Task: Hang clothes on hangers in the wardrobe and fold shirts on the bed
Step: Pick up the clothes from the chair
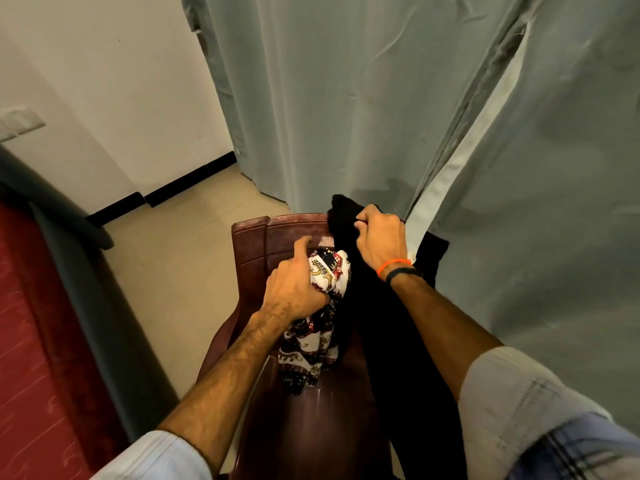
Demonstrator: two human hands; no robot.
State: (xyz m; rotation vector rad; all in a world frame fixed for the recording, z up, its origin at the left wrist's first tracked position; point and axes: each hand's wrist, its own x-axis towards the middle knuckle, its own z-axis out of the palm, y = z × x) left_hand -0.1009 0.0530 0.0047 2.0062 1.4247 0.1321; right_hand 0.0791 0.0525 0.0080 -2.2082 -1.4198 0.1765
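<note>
From the head camera, the left hand is closed around a bunched patterned cloth that lies on the seat of a maroon chair, its thumb stretched out onto the chair back. The right hand is fisted on a black garment draped over the chair back and down the seat, just beside the grey curtain.

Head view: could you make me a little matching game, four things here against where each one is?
Things:
1. patterned cloth
2. black garment
3. orange band
4. grey curtain

Places:
A. round the right wrist
B. hanging behind the chair
C. bunched in the left hand
D. gripped near its top by the right hand

Pairs: 1-C, 2-D, 3-A, 4-B
</note>
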